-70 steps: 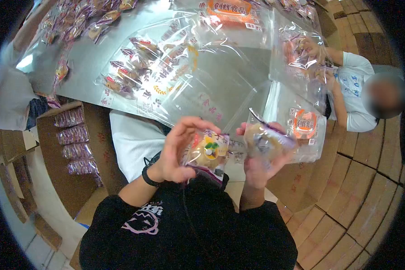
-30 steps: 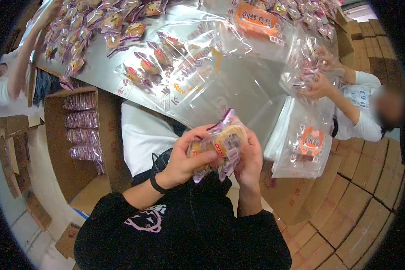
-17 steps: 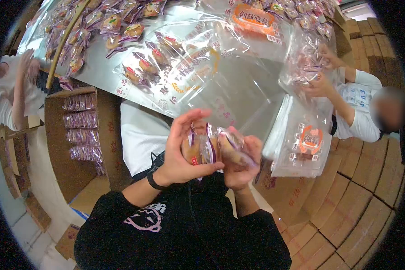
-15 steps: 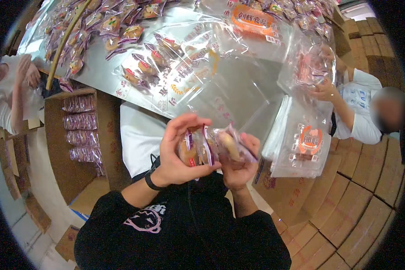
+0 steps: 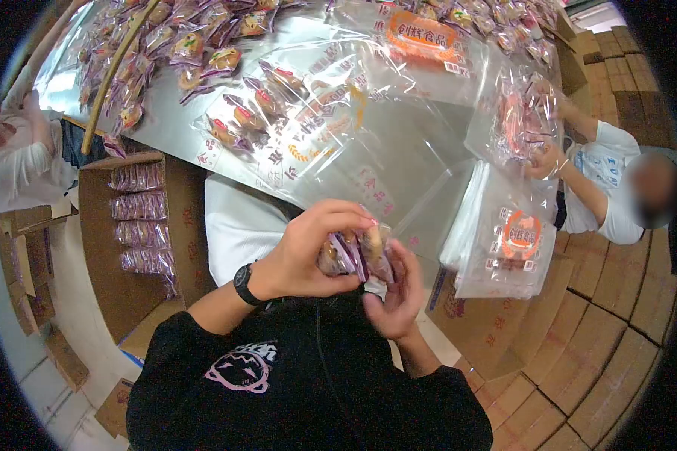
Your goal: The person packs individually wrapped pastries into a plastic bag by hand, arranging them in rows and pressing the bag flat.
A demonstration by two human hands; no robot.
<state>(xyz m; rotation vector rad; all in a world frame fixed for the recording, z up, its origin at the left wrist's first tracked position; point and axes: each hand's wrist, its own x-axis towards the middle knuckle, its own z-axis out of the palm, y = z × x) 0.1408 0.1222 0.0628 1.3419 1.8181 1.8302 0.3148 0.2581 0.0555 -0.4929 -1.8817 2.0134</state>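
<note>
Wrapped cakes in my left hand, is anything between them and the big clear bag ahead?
Nothing visible blocks the wrapped cakes from the clear bag; only the fingers of the left hand curl over their far side. The bag stack lies off right.

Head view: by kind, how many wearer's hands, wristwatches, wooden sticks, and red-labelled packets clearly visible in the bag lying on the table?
Hands: 2, left hand and right hand
Wristwatch: 1
Wooden stick: 1
Red-labelled packets: 4
Total: 8
</note>
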